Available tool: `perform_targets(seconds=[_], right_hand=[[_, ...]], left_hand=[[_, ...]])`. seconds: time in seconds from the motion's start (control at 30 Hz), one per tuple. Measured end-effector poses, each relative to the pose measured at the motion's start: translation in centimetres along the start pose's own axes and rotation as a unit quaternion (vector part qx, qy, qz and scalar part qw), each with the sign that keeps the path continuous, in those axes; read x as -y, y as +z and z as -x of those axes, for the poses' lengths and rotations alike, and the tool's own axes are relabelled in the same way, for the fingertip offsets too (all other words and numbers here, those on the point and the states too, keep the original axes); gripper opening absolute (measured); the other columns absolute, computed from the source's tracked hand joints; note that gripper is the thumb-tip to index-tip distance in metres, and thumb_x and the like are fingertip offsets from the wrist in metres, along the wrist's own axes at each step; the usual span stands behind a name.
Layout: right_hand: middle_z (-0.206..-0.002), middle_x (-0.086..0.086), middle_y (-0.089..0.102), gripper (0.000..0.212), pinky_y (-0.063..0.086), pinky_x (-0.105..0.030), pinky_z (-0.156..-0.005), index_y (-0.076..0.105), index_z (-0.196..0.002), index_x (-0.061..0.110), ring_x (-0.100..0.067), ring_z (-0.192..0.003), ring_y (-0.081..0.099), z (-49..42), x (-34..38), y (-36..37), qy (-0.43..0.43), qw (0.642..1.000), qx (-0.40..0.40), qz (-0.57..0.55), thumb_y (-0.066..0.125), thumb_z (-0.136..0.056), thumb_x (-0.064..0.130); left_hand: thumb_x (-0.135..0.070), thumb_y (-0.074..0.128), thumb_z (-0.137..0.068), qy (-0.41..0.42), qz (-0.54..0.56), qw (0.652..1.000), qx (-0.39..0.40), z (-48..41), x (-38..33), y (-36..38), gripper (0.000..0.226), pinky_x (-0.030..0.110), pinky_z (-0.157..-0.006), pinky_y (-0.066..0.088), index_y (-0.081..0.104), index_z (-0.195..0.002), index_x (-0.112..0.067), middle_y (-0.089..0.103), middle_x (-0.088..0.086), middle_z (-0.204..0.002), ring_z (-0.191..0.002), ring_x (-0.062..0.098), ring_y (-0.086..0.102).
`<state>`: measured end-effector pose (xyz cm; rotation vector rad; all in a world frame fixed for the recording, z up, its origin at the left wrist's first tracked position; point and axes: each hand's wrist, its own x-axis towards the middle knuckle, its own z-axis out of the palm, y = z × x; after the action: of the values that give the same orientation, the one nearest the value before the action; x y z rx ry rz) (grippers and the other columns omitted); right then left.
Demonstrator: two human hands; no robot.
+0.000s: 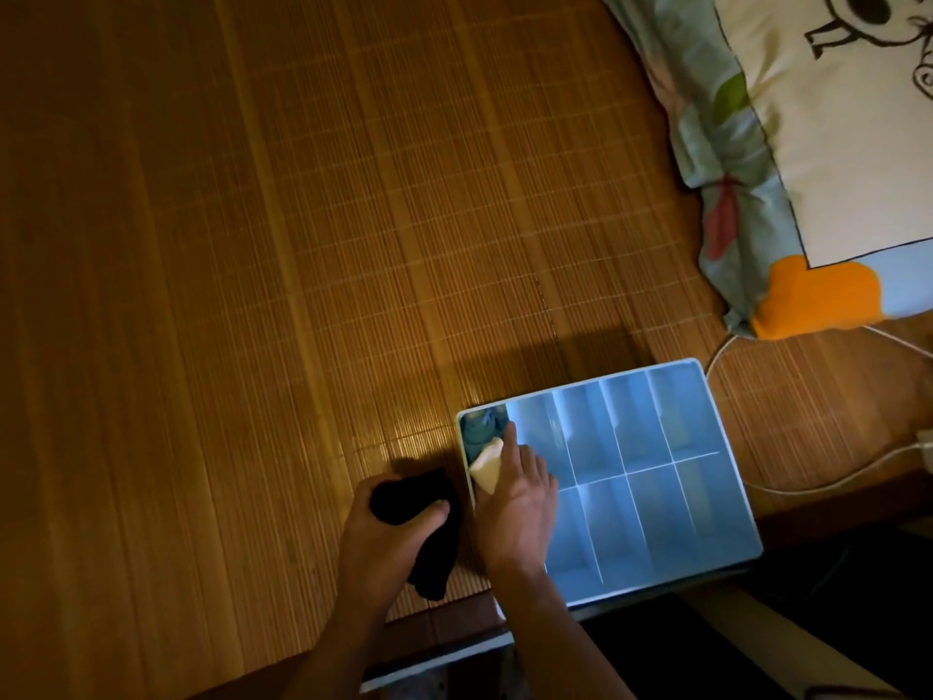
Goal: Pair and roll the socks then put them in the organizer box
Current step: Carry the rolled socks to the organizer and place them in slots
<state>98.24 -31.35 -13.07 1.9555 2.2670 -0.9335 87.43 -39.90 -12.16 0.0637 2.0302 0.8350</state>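
Observation:
A light blue organizer box (pixel 707 391) with several divided compartments sits on the bamboo mat near its front edge. My right hand (pixel 520 502) reaches over the box's left wall and holds a rolled cream sock (pixel 485 464) at the far-left compartments. A blue-grey rolled sock (pixel 479 427) lies in the far-left back compartment, just beyond the cream one. My left hand (pixel 383 538) grips a bundle of black socks (pixel 424 517) on the mat just left of the box, thumb across the top; the black fabric hangs down toward the mat's edge.
The brown bamboo mat (pixel 303 245) stretches far to the left and back. A patterned pillow (pixel 808 144) lies at the back right. A white cable (pixel 818 477) runs along the right side of the box. The mat's front edge lies just under my wrists.

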Motion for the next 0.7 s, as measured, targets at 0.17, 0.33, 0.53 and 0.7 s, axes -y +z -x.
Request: perform_targets(seconds=[0.17, 0.33, 0.53, 0.7], right_hand=[[-0.119, -0.008, 0.066, 0.079, 0.05, -0.04, -0.097, 0.039, -0.151, 0.008, -0.026, -0.11, 0.061, -0.2, -0.6, -1.0, 0.003, 0.999, 0.013, -0.046, 0.077, -0.083, 0.012], [-0.093, -0.004, 0.07, 0.03, 0.052, -0.036, -0.072, 0.065, -0.109, 0.013, -0.027, -0.084, 0.067, 0.0, -2.5, -2.9, 0.04, 0.993, -0.065, -0.093, 0.077, -0.082, 0.021], [-0.079, -0.002, 0.067, 0.039, 0.049, -0.033, -0.071, 0.059, -0.094, 0.012, -0.028, -0.081, 0.066, -2.0, -2.9, -5.5, 0.251, 0.938, -0.044, -0.236, 0.075, -0.082, 0.045], [-0.087, -0.006, 0.061, 0.029, 0.052, -0.041, -0.074, 0.048, -0.099, 0.012, -0.031, -0.085, 0.062, -3.1, -2.2, -6.4, 0.241, 0.926, 0.014, -0.29, 0.058, -0.081, 0.033]], left_hand=[[-0.022, 0.093, -0.069, 0.006, 0.007, 1.0, -0.004, 0.6, 0.4, -0.3, 0.046, 0.04, -0.076, 0.06, 0.064, -0.104, -0.03, 0.072, -0.006, -0.096, -0.089, 0.015, 0.071], [-0.022, 0.093, -0.07, 0.009, 0.01, 1.0, 0.005, 1.2, -0.3, 0.3, 0.045, 0.045, -0.078, 0.06, 0.065, -0.104, -0.028, 0.073, -0.002, -0.094, -0.087, 0.02, 0.071], [-0.025, 0.093, -0.07, 0.022, 0.016, 1.0, 0.011, 1.6, -2.0, 0.7, 0.041, 0.033, -0.058, 0.053, 0.066, -0.101, -0.031, 0.075, -0.004, -0.086, -0.078, 0.018, 0.074], [-0.028, 0.092, -0.069, 0.026, 0.019, 0.999, 0.015, 1.5, -2.9, 0.7, 0.037, 0.028, -0.051, 0.049, 0.067, -0.096, -0.035, 0.075, -0.006, -0.085, -0.077, 0.018, 0.074]])
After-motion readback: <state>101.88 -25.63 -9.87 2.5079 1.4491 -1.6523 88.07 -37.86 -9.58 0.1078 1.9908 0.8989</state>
